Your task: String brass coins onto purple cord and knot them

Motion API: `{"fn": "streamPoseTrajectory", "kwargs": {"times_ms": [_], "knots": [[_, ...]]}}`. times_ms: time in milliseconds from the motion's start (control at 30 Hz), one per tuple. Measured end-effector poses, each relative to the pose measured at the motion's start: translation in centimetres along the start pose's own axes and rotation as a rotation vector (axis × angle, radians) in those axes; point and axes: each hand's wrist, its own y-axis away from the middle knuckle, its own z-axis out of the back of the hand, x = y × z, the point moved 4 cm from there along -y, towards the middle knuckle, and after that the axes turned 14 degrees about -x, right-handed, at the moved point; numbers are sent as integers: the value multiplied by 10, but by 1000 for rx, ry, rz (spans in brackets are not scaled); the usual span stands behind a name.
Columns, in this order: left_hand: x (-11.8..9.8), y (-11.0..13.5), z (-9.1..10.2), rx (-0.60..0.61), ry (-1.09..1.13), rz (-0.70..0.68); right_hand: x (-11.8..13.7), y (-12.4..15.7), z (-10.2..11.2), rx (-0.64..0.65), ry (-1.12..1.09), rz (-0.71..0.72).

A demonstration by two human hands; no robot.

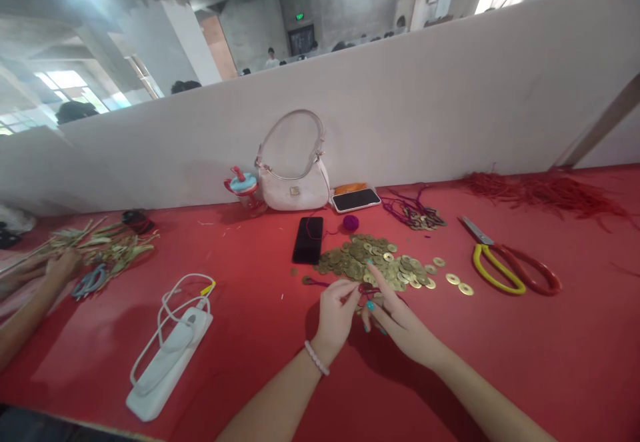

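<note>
My left hand [334, 315], with a pale bead bracelet on its wrist, pinches a dark red cord [367, 289] between thumb and fingertips. My right hand [400, 322], its nails painted turquoise, meets it from the right and has the same cord between its fingers; its index finger is raised. A coin with a square hole [306, 281] lies left of my hands, at the end of a purple strand. Just beyond my fingertips spreads a pile of brass coins [360, 255]. A ball of purple cord [351, 223] sits behind the pile.
Scissors [493, 255] with yellow and red handles lie at right, below red strands [545, 192]. Behind are a black phone [307, 241], a white handbag [295, 189], a cup [245, 192] and corded coins [423, 217]. A power strip [170, 362] lies left; another person's hand [65, 265] works beyond.
</note>
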Motion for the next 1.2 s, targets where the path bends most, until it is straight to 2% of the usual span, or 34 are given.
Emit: {"fn": "streamPoseTrajectory", "kwargs": {"times_ms": [300, 833, 1200], "knots": [[-1, 1, 1, 3, -4, -5, 3, -4, 3, -56, -79, -25], [-7, 2, 3, -53, -100, -158, 6, -2, 1, -119, -194, -61], [-9, 4, 3, -54, -119, -195, 4, -3, 0, -130, -200, -84]]}}
